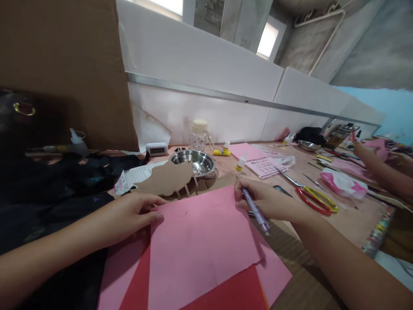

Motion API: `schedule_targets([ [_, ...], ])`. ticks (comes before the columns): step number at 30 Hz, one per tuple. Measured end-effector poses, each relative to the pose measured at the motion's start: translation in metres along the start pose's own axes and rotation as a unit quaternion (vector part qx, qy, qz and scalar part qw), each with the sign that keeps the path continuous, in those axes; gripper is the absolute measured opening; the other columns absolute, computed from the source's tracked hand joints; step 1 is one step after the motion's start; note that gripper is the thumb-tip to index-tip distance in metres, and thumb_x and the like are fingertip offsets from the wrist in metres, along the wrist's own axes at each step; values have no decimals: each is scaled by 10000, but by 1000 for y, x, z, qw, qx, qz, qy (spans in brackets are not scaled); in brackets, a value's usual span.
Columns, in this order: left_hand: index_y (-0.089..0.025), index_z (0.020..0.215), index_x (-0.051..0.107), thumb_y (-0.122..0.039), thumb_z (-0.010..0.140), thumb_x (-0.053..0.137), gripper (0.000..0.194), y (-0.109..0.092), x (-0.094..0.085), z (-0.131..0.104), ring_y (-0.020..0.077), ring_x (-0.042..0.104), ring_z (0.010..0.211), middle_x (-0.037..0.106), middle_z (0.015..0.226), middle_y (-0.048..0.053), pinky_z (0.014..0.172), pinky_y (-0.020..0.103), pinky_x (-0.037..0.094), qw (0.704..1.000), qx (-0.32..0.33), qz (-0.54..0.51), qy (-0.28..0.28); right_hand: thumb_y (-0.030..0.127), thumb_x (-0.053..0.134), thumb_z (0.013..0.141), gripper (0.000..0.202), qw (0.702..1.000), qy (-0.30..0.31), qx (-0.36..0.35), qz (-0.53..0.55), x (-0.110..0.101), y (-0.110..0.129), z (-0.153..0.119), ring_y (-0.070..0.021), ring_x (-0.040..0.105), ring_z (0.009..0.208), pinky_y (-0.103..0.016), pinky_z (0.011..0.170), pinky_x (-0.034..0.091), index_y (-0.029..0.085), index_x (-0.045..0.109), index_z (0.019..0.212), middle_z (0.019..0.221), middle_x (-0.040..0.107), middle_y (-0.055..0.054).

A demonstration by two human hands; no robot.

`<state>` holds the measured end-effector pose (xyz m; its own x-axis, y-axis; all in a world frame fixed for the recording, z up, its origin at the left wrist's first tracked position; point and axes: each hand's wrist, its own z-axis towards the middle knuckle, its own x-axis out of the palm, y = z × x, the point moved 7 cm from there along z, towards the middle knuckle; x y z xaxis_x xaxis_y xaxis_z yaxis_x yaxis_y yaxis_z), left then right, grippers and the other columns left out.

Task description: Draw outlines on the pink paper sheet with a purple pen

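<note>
A sheet of pink paper [200, 245] with faint pen marks near its top is tilted up in front of me. My left hand [138, 213] pinches its upper left corner, thumb on the near side. At the upper right corner is my right hand [258, 196], closed around a purple, clear-barrelled pen [256, 211] and touching the sheet's edge. Red paper [232, 288] and more pink sheets lie beneath. Just behind the sheet is a brown cardboard cutout [164, 176] with thin strips at its lower edge.
Beyond the cutout stand a steel bowl [206, 165], a lidded bottle [198, 133] and a small glue bottle [241, 163]. Scissors [318, 200] with red and yellow handles lie to the right. Dark cloth [64, 185] covers the left side. Another person's arm [374, 168] reaches in at far right.
</note>
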<state>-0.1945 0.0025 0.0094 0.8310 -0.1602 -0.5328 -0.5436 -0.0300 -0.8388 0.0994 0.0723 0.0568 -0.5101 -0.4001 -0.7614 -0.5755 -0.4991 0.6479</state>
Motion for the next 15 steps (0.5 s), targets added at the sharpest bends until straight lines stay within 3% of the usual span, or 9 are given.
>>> schedule_targets([
  [4,-254,762,789,-547,778,695,307,-2,0,-2,221,645,532,759,661,43,467,265,414,994,15,105,33,249,739,872,161,996,81,49,-11,12,-9,-1,-181,574,681,-291,591,436,238,584,830,748,643,8],
  [6,-260,693,741,-507,781,692,266,-4,0,-2,217,644,572,759,689,33,516,271,415,988,31,147,32,288,764,880,213,996,68,58,-32,10,-13,-1,-173,550,648,-285,563,406,243,569,806,726,629,13],
  [8,-263,727,735,-470,781,683,220,-4,1,-3,232,662,640,762,725,27,574,284,426,983,45,176,26,390,794,902,310,999,-6,35,-2,2,-13,2,-158,496,600,-281,531,365,250,546,777,679,572,28],
  [10,-264,803,747,-442,779,679,192,-4,2,-3,245,675,695,769,770,26,615,296,435,979,54,197,22,621,745,933,446,995,-74,-6,70,0,-9,3,-150,462,564,-290,510,360,256,542,776,664,534,32],
  [13,-266,927,759,-413,794,665,220,-3,4,-4,247,688,733,778,838,22,644,305,450,974,55,216,30,890,458,955,680,981,-53,-53,177,20,9,6,-167,531,577,-331,548,449,245,666,899,719,598,-6],
  [15,-265,952,750,-393,804,651,219,-4,6,-5,243,689,756,775,870,19,662,307,455,972,56,223,42,845,377,1018,724,973,-26,-57,223,37,26,8,-176,573,607,-345,592,486,230,753,945,715,620,-21],
])
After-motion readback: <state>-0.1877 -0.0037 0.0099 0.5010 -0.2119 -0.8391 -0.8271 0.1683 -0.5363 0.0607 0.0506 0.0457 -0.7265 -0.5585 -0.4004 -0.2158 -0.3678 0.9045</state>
